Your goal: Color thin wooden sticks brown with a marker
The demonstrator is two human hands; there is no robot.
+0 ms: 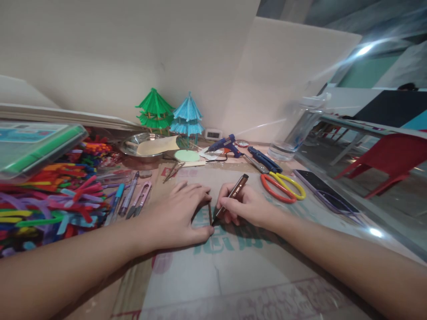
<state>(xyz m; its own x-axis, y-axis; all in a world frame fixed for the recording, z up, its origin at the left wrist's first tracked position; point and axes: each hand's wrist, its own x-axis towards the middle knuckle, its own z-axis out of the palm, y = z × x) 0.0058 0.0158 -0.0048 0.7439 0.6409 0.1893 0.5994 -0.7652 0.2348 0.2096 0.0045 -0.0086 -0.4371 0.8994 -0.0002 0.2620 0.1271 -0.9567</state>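
Your forearms (76, 255) flank a stick (210, 214) pointing away, left fingers (203, 233) holding it, right fingers (232, 206) gripping a marker (237, 188) beside its near end

Scissors (279, 181) (splayed) obstruct beyond the hands (187, 211) (245, 204); nearside's free.

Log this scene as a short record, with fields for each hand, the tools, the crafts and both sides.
left hand: thin stick between thumb and forefinger
right hand: marker, tip down by the stick's near end
tools: scissors, glue gun
crafts: green tree, blue tree, upright at the back
left side: pipe cleaners, plastic case
right side: phone, clear jug
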